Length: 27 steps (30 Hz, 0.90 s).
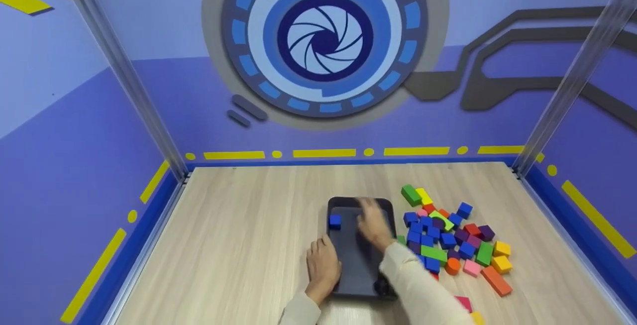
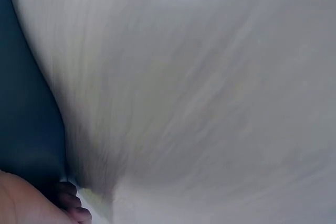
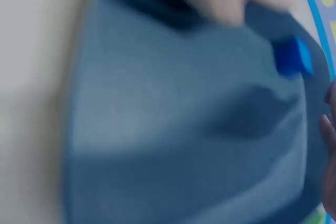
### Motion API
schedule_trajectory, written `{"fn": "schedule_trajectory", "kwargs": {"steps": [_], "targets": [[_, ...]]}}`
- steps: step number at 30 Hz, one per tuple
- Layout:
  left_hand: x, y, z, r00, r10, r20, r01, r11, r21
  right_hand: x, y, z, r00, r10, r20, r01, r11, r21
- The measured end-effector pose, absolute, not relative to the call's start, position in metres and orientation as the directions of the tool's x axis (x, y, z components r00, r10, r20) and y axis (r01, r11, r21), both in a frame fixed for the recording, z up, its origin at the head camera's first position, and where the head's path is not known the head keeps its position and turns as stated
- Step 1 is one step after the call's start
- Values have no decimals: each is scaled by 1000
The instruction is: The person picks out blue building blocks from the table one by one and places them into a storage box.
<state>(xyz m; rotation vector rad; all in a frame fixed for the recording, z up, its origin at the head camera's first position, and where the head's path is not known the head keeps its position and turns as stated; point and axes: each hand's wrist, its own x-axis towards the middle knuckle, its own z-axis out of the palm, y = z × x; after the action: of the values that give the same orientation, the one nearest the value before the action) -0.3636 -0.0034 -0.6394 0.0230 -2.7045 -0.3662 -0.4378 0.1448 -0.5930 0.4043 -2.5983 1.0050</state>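
A black rectangular tray (image 1: 356,250) lies on the wooden table. One blue cube (image 1: 335,222) sits inside it, by the left wall near the far end; the right wrist view also shows this blue cube (image 3: 293,56). My left hand (image 1: 323,263) holds the tray's left side, its fingers at the wall, partly seen in the left wrist view. Over the tray's far right part is my right hand (image 1: 374,223), blurred, with fingers extended and no object visible in them. A dark shape (image 1: 381,285) near the tray's near right corner is unclear.
Many loose coloured blocks (image 1: 433,235) lie in a heap right of the tray, some partly behind the right sleeve (image 1: 423,280). A red block (image 1: 464,303) lies nearer the front. Patterned purple walls (image 1: 164,96) and metal posts (image 1: 124,71) enclose the table.
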Motion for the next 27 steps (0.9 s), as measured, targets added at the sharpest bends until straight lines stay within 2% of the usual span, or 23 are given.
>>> {"fn": "schedule_trajectory", "kwargs": {"steps": [2,4,8,10,12,19,23,27], "targets": [[-366,-1,-639,-924,-65,377,40,964,264,-440,172,-590,-897,-94,433,-346,758,-553],[-367,0,-638,-932,-60,358,43,961,272,-437,198,-589,-908,-41,417,-276,806,-523],[-367,0,-638,-940,-72,333,27,958,284,-428,235,-593,-963,7,270,-119,886,-448],[-366,-3,-638,-941,-82,328,16,958,286,-424,241,-596,-978,-7,209,-94,908,-408],[-365,-6,-638,-940,-93,328,6,957,290,-422,242,-598,-979,-36,201,-112,917,-383],[-365,-7,-638,-943,-85,321,20,950,311,-420,241,-603,-928,-51,368,-191,915,-355],[-365,-6,-641,-943,-86,321,23,947,322,-418,244,-606,-929,-39,367,-199,890,-409],[-365,-7,-640,-943,-87,321,21,947,319,-418,245,-603,-951,-24,307,-167,877,-450]]}}
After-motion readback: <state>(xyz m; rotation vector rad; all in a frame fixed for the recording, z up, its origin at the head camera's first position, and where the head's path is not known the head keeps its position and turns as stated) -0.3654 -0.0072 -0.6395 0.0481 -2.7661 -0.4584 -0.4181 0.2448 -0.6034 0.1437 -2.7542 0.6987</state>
